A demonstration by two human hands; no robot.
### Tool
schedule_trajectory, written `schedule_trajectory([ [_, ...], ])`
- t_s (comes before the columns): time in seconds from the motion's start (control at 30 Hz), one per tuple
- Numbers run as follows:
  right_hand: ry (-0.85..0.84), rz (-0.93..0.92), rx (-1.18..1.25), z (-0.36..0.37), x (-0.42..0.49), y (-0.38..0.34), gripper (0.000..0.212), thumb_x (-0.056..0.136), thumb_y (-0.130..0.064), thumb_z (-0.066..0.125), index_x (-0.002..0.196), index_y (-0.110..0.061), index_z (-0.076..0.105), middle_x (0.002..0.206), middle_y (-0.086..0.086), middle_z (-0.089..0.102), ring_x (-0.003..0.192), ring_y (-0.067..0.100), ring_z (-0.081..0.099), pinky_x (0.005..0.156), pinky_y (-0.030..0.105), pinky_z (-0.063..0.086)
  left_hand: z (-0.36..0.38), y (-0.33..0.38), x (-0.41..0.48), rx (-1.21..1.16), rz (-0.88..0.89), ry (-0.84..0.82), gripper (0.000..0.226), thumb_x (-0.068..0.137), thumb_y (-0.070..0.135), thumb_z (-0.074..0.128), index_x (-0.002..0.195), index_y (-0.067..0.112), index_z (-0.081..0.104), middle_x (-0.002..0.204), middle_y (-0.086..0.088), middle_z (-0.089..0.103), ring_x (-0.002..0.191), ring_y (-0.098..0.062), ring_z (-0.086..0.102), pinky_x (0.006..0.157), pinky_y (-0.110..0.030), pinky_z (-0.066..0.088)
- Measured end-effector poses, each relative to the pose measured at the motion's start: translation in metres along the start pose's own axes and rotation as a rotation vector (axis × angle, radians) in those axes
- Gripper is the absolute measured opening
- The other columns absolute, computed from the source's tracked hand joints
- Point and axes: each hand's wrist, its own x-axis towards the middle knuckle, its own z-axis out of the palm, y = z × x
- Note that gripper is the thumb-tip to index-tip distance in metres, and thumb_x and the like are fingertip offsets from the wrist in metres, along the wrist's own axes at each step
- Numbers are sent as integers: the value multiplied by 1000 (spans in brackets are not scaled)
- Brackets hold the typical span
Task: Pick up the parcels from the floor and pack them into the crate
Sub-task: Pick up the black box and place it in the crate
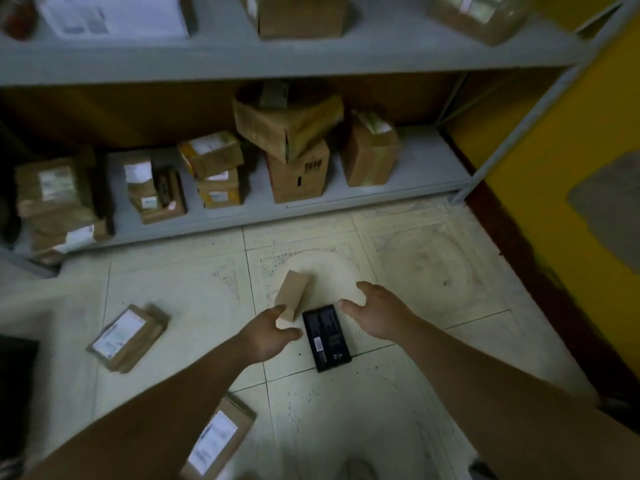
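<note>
On floor, black parcel [327, 337] lengthwise toward shelves [311, 202]

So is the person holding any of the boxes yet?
Not clearly. The left hand touches the near end of the small brown box, fingers not closed round it. The right hand is open, holding nothing.

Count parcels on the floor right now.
4: small brown box at left hand, black box between the hands, labelled parcel left, another under left forearm. More may lie outside view.
</note>
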Motion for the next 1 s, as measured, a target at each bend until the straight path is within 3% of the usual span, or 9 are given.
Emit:
schedule_trajectory([
  [0.2,-59,40,53,118,140,93,71,95,-54,44,148,-8,29,150,15,37,134,31,40,103,36,36,94,-99,147,-52,-137,-3,79,86,39,64,150,20,22,153,-9,31,133,-28,41,107,-32,35],
  [0.33,-47,58,103,194,217,136,58,98,-44,47,137,-2,43,136,19,52,121,34,53,96,35,43,145,-156,232,-121,-159,9,76,89,34,62,150,17,21,155,-7,27,137,-24,35,104,-25,31],
  [0.47,-14,69,183,262,285,177,51,92,-47,54,128,-10,47,120,12,61,100,27,60,86,34,50,187,-196,295,-193,-172,6,83,86,36,65,151,16,18,155,-9,26,138,-26,34,111,-34,32],
  [0.57,11,130,296,299,321,202,63,87,-51,56,132,-10,41,122,10,56,106,30,58,90,39,50,210,-208,325,-244,-163,-20,80,86,37,64,149,11,22,152,-6,32,134,-24,38,106,-30,33],
  [0.67,-10,163,436,315,330,206,64,82,-53,57,131,-12,49,118,8,62,101,26,62,86,35,51,224,-199,329,-308,-137,-110,48,93,22,57,138,15,43,125,2,53,98,-12,53,78,-21,45],
  [0.73,20,171,506,310,316,199,61,81,-49,60,128,-11,50,118,8,63,99,25,63,85,36,53,223,-192,323,-381,-142,-106,44,93,14,54,136,14,45,119,-3,57,82,-6,51,63,-15,39],
  [0.8,37,206,557,296,291,187,57,87,-42,62,130,-9,44,120,10,59,104,27,61,87,36,52,214,-188,306,-461,-149,-55,50,91,11,58,137,13,39,113,-4,57,80,-7,54,63,-18,42],
  [0.9,29,220,605,261,239,158,50,91,-36,61,130,-9,42,120,10,58,104,25,59,87,35,51,190,-169,255,-593,-184,-10,57,89,8,59,136,25,32,102,0,60,85,-14,61,67,-27,52],
  [1.0,54,185,621,211,175,116,40,93,-31,59,124,-11,44,116,8,59,100,24,59,85,33,50,153,-135,181,-654,-178,9,60,87,2,61,134,29,35,111,-8,63,94,-24,65,78,-38,57],
])
